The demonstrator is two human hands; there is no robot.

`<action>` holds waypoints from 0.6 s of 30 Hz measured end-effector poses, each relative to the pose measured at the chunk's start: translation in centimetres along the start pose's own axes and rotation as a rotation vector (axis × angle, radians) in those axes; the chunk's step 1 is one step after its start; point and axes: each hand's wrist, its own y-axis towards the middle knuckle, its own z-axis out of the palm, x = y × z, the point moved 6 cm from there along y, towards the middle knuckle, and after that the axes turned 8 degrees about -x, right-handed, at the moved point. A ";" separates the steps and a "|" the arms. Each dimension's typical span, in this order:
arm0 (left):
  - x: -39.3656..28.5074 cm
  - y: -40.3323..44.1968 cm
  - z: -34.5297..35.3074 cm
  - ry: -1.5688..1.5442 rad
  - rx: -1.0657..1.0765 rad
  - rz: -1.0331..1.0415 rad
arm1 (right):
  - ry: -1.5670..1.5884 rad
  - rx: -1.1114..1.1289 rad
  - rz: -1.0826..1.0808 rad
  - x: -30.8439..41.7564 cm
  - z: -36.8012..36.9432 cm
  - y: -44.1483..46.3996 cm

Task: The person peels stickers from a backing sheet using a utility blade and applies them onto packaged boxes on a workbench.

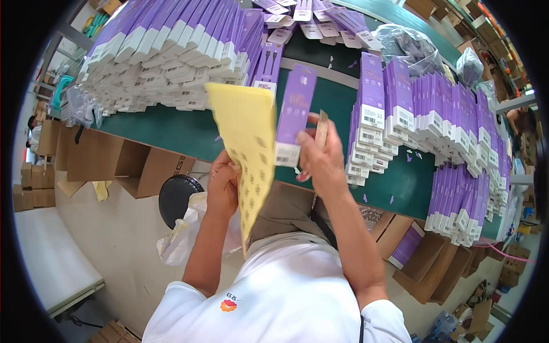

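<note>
A yellow sheet with rows of small grey marks, which looks like a sticker sheet (243, 123), is pinched by my left hand (223, 184) at its left edge. The sheet hangs upright and slightly curled. My right hand (323, 163) grips a flat purple and white cable box (295, 106) beside the sheet, over the table's front edge. A thin beige flat tool (322, 130) also sticks up from the fingers of that hand; its exact kind I cannot make out. Another purple box with cables pictured on it (267, 64) stands behind the sheet.
Tall stacks of purple boxes (171, 51) fill the green table (189, 128) at left, with more stacks (446, 114) at right. Loose boxes (320, 23) lie at the back. Below are open cartons (134, 166), a black round stool (178, 200) and a plastic bag (189, 234).
</note>
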 end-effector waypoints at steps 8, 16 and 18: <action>-1.5 0.9 2.7 0.626 0.228 -0.055 | 0.735 0.430 0.098 -7.8 0.7 -0.6; -6.3 -1.5 -0.9 0.718 0.169 0.051 | -0.238 -0.067 -0.294 2.5 0.6 4.2; -6.9 -2.5 -1.5 0.738 0.143 0.058 | -0.348 -0.126 -0.399 4.0 2.6 7.3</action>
